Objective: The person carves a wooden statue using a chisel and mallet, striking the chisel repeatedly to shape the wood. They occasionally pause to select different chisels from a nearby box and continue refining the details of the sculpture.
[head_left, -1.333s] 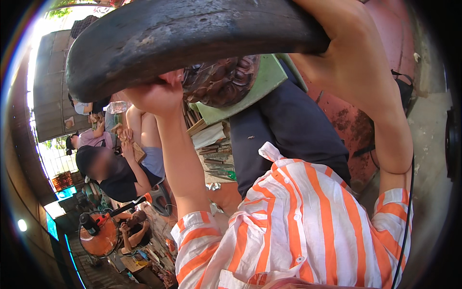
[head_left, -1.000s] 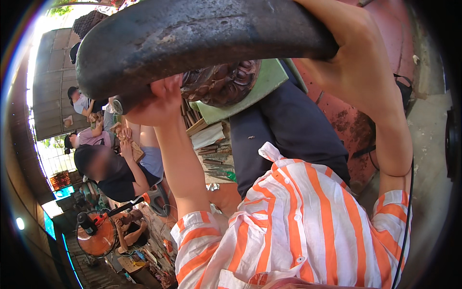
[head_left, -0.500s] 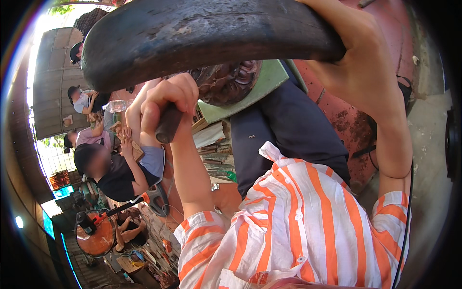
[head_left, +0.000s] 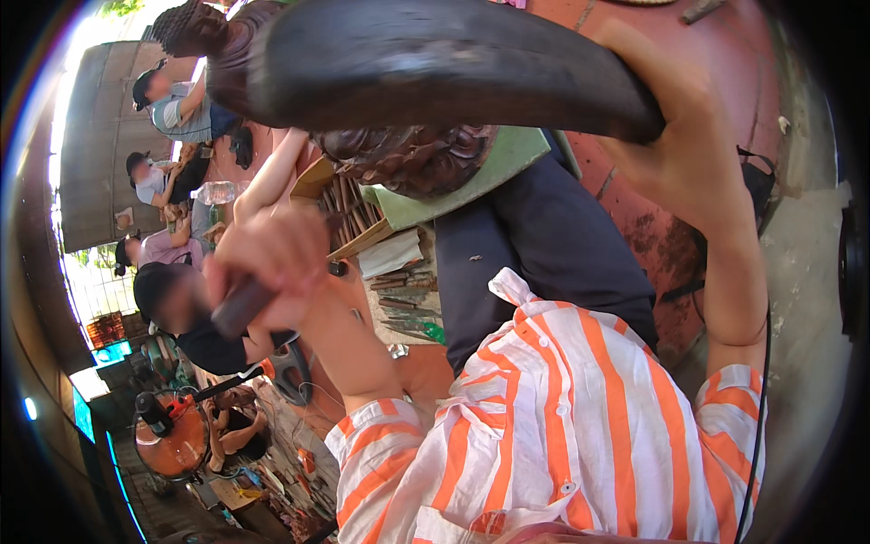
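My right hand (head_left: 684,145) is wrapped round the right end of a thick, dark, curved wooden piece (head_left: 453,77), raised close to the camera across the top of the view. My left hand (head_left: 276,254), smeared by motion, is closed round a short dark handle (head_left: 243,306); whatever lies beyond its grip cannot be made out. Beneath the curved piece, a dark brown carved wooden block (head_left: 421,163) rests on a green board (head_left: 467,201) above my legs. Part of the carving is hidden by the curved piece.
A wooden box of chisels (head_left: 353,213) stands left of the board, with more tools (head_left: 403,304) laid out nearer me. Several people sit along the left, one close person (head_left: 208,317) in black beside my left hand. A dark carved bust (head_left: 227,54) stands far left.
My left hand has swung left and downward with the handle, uncovering the box of chisels. The curved piece has shifted right and slightly down, and the bust behind it now shows.
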`<state>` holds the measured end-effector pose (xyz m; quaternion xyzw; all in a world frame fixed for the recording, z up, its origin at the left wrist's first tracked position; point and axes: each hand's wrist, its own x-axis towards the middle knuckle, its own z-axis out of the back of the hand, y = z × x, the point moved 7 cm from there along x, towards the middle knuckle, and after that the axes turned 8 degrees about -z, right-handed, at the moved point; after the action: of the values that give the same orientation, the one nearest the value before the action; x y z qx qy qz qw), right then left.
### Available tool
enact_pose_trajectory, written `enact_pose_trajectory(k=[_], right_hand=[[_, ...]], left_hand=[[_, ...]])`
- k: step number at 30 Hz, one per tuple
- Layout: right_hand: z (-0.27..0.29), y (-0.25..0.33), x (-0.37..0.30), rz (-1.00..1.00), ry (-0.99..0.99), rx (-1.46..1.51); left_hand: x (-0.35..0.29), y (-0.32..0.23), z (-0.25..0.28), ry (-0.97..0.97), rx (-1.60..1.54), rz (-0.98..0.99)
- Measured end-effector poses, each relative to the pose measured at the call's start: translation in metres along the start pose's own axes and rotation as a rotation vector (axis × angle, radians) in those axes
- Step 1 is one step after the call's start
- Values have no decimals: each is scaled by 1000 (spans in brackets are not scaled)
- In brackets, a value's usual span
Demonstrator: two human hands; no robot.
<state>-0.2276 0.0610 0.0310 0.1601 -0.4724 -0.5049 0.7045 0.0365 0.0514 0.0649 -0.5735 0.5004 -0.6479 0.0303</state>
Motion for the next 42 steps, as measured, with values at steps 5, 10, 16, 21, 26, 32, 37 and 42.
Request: enact_pose_trajectory(k=[5,10,16,21,26,32,37,42], right_hand=[[-33,-35,-27,-164,189,120],[-98,-56,-78,-249,563,0],[-161,-68,-122,-298,840,-119],[-180,-63,-117,-265,887,-196],[-189,-76,-113,-386,910,-155],[-197,-69,-110,-374,931,-211],[-200,-66,-109,-387,940,-264],[-199,-67,-110,-382,927,-302]], left_hand=[[-60,-47,61,-302,259,203],[-237,-44,166,-1071,636,612],[-412,5,198,-1251,493,932],[-475,51,203,-1305,326,1309],[-496,78,233,-1350,691,1363],[-536,84,263,-1549,661,1136],[-508,77,254,-1389,1180,1170],[-478,123,223,-1026,1003,1415]])
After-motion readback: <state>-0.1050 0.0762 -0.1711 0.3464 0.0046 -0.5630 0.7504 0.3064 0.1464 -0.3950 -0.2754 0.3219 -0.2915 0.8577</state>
